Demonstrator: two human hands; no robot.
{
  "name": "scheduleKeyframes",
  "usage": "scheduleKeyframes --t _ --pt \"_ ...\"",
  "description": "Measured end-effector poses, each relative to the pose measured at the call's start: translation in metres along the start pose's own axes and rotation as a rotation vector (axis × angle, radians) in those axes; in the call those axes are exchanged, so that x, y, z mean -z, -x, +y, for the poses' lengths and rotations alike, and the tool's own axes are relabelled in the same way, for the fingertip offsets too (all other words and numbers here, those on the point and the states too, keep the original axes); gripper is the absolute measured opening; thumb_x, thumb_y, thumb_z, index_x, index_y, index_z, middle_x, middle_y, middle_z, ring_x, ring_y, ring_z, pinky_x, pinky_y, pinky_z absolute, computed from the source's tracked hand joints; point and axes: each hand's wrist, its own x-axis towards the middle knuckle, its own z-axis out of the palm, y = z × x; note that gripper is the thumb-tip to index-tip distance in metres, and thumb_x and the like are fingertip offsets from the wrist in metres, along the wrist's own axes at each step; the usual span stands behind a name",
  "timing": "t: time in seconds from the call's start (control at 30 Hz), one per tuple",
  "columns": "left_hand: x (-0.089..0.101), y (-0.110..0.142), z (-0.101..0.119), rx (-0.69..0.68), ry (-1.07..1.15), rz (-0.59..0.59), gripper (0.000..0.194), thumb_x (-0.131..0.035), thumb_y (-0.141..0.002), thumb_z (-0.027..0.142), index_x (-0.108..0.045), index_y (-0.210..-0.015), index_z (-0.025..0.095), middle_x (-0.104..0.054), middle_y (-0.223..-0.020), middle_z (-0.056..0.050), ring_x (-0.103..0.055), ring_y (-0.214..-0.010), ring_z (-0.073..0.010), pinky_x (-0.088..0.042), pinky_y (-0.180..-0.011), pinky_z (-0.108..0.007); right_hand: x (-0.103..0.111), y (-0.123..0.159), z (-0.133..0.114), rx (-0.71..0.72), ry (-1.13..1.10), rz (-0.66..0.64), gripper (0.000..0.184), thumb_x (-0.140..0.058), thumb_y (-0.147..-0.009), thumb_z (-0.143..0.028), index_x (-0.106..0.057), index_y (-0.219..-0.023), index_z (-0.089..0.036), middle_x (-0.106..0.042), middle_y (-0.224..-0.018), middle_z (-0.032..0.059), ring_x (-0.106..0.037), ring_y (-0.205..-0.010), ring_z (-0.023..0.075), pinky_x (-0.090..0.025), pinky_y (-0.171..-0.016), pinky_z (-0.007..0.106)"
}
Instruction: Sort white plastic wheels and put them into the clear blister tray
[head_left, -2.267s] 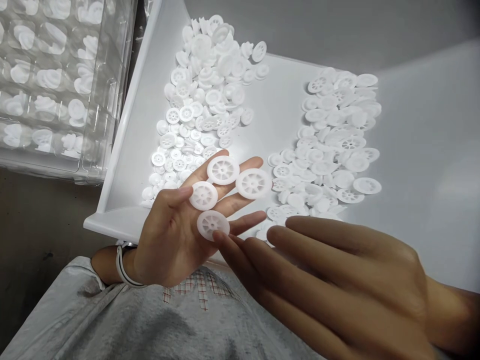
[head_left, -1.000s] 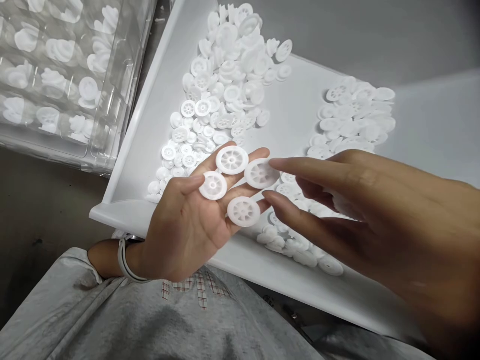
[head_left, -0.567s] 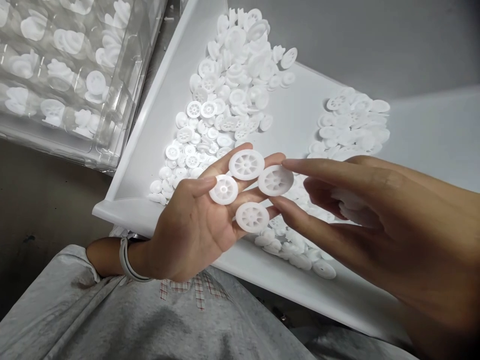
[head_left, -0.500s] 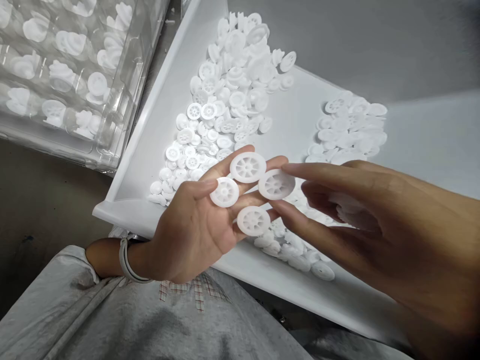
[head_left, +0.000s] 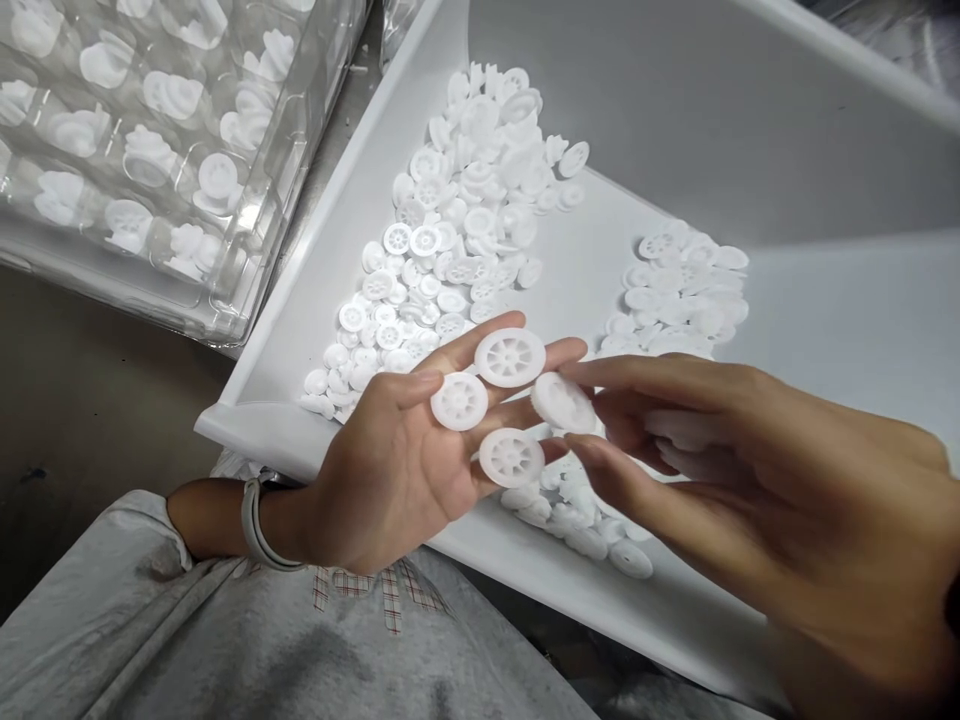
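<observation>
My left hand (head_left: 409, 455) is turned palm up and holds three white plastic spoked wheels. Its thumb presses one wheel (head_left: 460, 401); a larger wheel (head_left: 510, 357) lies on the forefinger side, and another wheel (head_left: 511, 457) rests by the lower fingers. My right hand (head_left: 720, 480) pinches a tilted wheel (head_left: 564, 402) between thumb and forefinger, just over my left fingertips. More white pieces (head_left: 686, 430) sit tucked under the curled fingers of my right hand, partly hidden, so their kind does not show.
Below my hands is a large white bin (head_left: 300, 300) with a pile of white wheels (head_left: 480, 200) on its left side and another heap (head_left: 682, 285) to the right. A clear compartment tray (head_left: 232, 300) holding white parts stands at upper left.
The wheel in my right fingers has turned from facing the camera to a steep tilt. Both hands sit slightly lower and farther right in view, and the camera view has shifted.
</observation>
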Motion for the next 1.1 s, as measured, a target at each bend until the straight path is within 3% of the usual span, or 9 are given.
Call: scheduleKeyframes --t 0.13,0.23,0.33,0.4,0.53,0.63,0.77,0.9,1.1 --pt "0.001 0.000 -0.001 -0.004 0.012 -0.001 0.055 -0.047 -0.092 0.040 -0.042 -0.145 0.026 -0.052 -0.149 0.000 -0.034 -0.148 -0.0235 -0.024 -0.126 -0.043 0.000 -0.003 0.003 -0.034 -0.213 -0.006 0.013 -0.062 -0.092 -0.023 -0.063 -0.103 -0.031 -0.066 -0.073 -0.0017 -0.055 -0.053 0.0081 -0.039 -0.041 0.020" --pt "-0.001 0.000 -0.002 0.007 0.014 0.008 0.060 -0.046 -0.092 0.039 -0.036 -0.149 0.024 -0.049 -0.152 -0.003 -0.035 -0.148 -0.0230 -0.029 -0.123 -0.041 -0.001 -0.006 -0.001 -0.186 -0.276 0.014 0.003 -0.064 -0.092 -0.032 -0.066 -0.091 -0.030 -0.063 -0.067 -0.0028 -0.052 -0.052 0.0075 -0.038 -0.042 0.019" --pt "-0.002 -0.001 -0.002 0.016 0.012 0.008 0.065 -0.044 -0.092 0.039 -0.030 -0.153 0.020 -0.044 -0.154 -0.005 -0.032 -0.149 -0.0223 -0.037 -0.118 -0.037 -0.002 -0.009 -0.003 -0.359 -0.351 -0.035 0.019 -0.063 -0.092 -0.042 -0.067 -0.080 -0.028 -0.057 -0.059 -0.0030 -0.048 -0.049 0.0087 -0.037 -0.040 0.020" --pt "-0.002 -0.001 -0.002 0.020 0.011 0.001 0.067 -0.045 -0.092 0.040 -0.029 -0.154 0.020 -0.042 -0.156 -0.004 -0.029 -0.150 -0.0217 -0.039 -0.116 -0.034 -0.003 -0.010 -0.003 -0.386 -0.379 -0.083 0.019 -0.064 -0.090 -0.039 -0.065 -0.076 -0.027 -0.058 -0.062 -0.0029 -0.048 -0.049 0.0089 -0.035 -0.038 0.020" --pt "-0.002 -0.002 -0.002 0.028 0.018 0.001 0.066 -0.046 -0.092 0.039 -0.029 -0.154 0.021 -0.044 -0.155 -0.002 -0.031 -0.149 -0.0218 -0.038 -0.117 -0.034 -0.002 -0.009 -0.001 -0.264 -0.263 0.013 0.004 -0.067 -0.087 -0.025 -0.065 -0.088 -0.028 -0.064 -0.072 -0.0027 -0.056 -0.058 0.0091 -0.044 -0.046 0.020" --pt "-0.003 -0.002 -0.002 0.050 0.007 0.015 0.065 -0.044 -0.092 0.039 -0.029 -0.153 0.021 -0.048 -0.152 -0.005 -0.042 -0.143 -0.0257 -0.036 -0.118 -0.041 0.000 -0.007 -0.002 -0.074 -0.137 0.075 0.019 -0.067 -0.089 -0.023 -0.064 -0.107 -0.029 -0.061 -0.070 -0.0031 -0.052 -0.053 0.0083 -0.042 -0.044 0.022" --pt "-0.005 -0.005 -0.004 0.081 -0.025 -0.018 0.062 -0.039 -0.092 0.039 -0.032 -0.151 0.021 -0.052 -0.148 -0.007 -0.044 -0.141 -0.0295 -0.037 -0.116 -0.047 0.003 -0.009 -0.007 0.144 0.035 -0.012 0.024 -0.067 -0.091 -0.020 -0.062 -0.115 -0.023 -0.061 -0.078 -0.0009 -0.056 -0.062 0.0083 -0.049 -0.055 0.023" --pt "-0.006 -0.008 -0.006 0.092 -0.081 -0.096 0.057 -0.037 -0.091 0.036 -0.038 -0.147 0.022 -0.057 -0.142 -0.007 -0.046 -0.139 -0.0292 -0.039 -0.114 -0.047 0.003 -0.012 -0.006 0.162 0.090 0.004 0.019 -0.067 -0.091 -0.021 -0.063 -0.110 -0.019 -0.062 -0.078 -0.0010 -0.058 -0.067 0.0060 -0.049 -0.058 0.019" --pt "-0.007 -0.009 -0.007 0.131 -0.138 0.015 0.068 -0.045 -0.085 0.042 -0.036 -0.147 0.015 -0.054 -0.143 -0.012 -0.050 -0.134 -0.0314 -0.043 -0.112 -0.047 0.003 -0.011 -0.008 0.047 -0.099 0.003 0.005 -0.062 -0.094 -0.028 -0.062 -0.090 -0.025 -0.063 -0.070 -0.0052 -0.052 -0.054 0.0069 -0.039 -0.043 0.022"
